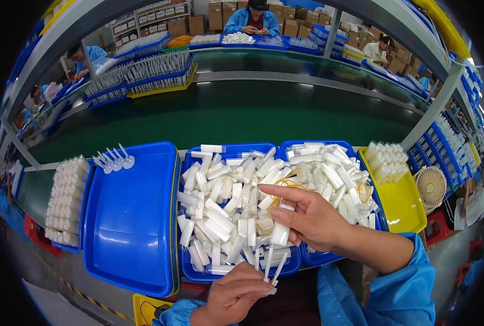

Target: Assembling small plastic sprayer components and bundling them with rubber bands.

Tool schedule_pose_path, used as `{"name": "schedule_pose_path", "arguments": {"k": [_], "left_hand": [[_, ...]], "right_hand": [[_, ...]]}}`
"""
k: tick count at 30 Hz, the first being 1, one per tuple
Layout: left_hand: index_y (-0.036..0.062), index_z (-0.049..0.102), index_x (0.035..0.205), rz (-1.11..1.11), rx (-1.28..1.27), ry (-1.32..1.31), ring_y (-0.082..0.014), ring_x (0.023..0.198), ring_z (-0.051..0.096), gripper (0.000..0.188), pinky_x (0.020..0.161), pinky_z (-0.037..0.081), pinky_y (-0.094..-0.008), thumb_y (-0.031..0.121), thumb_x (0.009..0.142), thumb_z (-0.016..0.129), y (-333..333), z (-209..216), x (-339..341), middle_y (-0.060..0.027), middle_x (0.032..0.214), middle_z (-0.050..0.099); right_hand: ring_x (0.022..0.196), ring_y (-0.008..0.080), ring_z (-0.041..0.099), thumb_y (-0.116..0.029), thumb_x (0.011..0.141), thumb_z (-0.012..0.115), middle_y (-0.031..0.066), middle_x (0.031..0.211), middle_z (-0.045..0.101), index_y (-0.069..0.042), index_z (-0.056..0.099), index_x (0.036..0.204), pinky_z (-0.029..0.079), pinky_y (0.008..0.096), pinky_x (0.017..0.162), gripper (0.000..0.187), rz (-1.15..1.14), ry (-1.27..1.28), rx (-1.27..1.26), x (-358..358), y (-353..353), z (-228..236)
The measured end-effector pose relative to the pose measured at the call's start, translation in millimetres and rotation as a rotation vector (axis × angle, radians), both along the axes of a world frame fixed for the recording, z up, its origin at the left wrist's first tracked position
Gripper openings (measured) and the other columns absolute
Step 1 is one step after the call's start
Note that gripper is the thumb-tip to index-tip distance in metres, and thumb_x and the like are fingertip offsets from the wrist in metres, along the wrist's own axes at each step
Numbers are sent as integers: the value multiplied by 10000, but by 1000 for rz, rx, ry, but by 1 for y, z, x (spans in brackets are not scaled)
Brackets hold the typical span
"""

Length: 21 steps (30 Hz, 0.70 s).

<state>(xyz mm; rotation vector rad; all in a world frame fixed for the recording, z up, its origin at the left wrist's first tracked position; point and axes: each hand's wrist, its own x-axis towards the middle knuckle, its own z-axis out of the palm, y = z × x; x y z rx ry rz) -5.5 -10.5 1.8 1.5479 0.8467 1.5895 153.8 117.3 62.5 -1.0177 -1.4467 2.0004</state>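
Observation:
My right hand (321, 217) is closed around a white rectangular block (281, 233), thumb on its near face, forefinger stretched out to the left. Below it my left hand (234, 292) pinches a small white plastic piece with thin upright prongs (268, 265). The prong tips reach up to the lower end of the block; whether they enter it I cannot tell. Under and behind my hands, a blue tray (198, 278) and a second blue tray (382, 220) are heaped with similar white blocks, many in clear film. Thin yellow loops (364, 191) lie among them.
At left, a stacked blue tray (130, 217) carries several clear stemmed pieces (114, 160) in its far corner. Beside it stand rows of white cylinders (68, 198). A yellow tray (402, 204) and a round fan (431, 187) are at right. Beyond runs a green conveyor belt (242, 114); people work across it.

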Motion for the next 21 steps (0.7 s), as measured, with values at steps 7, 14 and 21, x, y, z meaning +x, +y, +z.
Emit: {"name": "schedule_pose_path", "arguments": {"k": [7,14,21], "left_hand": [[3,613,837,-9,30,79,-207,660,565,122,611,439,-302,-67,740,633,2,-10,0,-124,804,606],[4,641,815,7,40,66,-226,670,550,106,611,426,-323,-39,720,660,3,0,2,-104,786,607],[15,640,804,-11,13,89,-218,651,558,116,614,433,-322,-66,722,646,4,-12,-1,-102,787,621]], "right_hand": [[509,35,479,-163,884,563,-8,678,536,-80,414,1313,407,175,458,461,-37,125,-83,4,-1,-2],[546,36,490,-173,882,573,10,694,556,-91,443,1297,419,180,484,443,-65,25,36,9,1,-3],[610,69,540,-137,874,575,28,744,591,-99,463,1287,458,210,584,430,143,-50,243,17,3,1]]}}
